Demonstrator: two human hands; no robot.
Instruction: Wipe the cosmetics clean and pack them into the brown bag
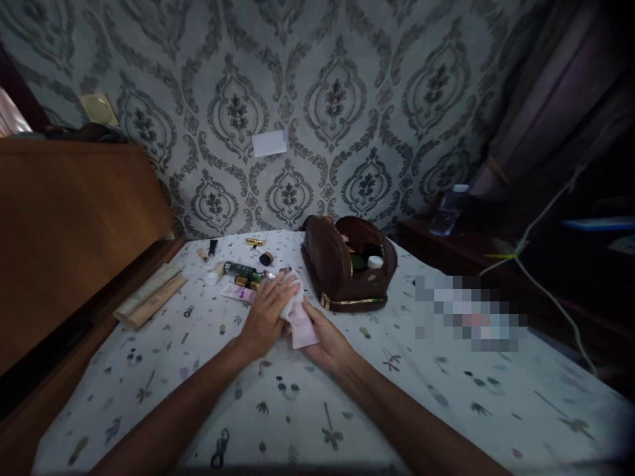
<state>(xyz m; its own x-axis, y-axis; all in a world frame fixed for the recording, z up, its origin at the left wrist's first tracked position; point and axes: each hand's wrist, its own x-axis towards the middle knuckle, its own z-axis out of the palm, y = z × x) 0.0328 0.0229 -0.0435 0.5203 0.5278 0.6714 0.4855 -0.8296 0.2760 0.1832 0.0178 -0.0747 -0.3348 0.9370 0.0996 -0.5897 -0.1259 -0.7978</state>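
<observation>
A pale pink squeeze tube (303, 328) is held in my right hand (326, 334), its flat end pointing toward me. My left hand (265, 311) presses a white tissue or cloth (294, 301) against the tube's upper part; the tube's other end is hidden beneath it. Just left of my left hand lie another pink tube (237, 293), a dark green bottle (241, 269), a black and gold cylinder (247, 283) and a whitish tube (215, 274). To the right of my hands stands a brown cosmetic bag (342, 271), unzipped, with a white-capped item (375, 262) inside.
Small cosmetics, including a gold tube (255, 242) and a round black lid or jar (266, 258), lie farther back on the patterned white sheet (288, 410). Two flat beige packs (151, 294) rest at left by the wooden board (74, 244). A clear bottle (449, 210) stands at right.
</observation>
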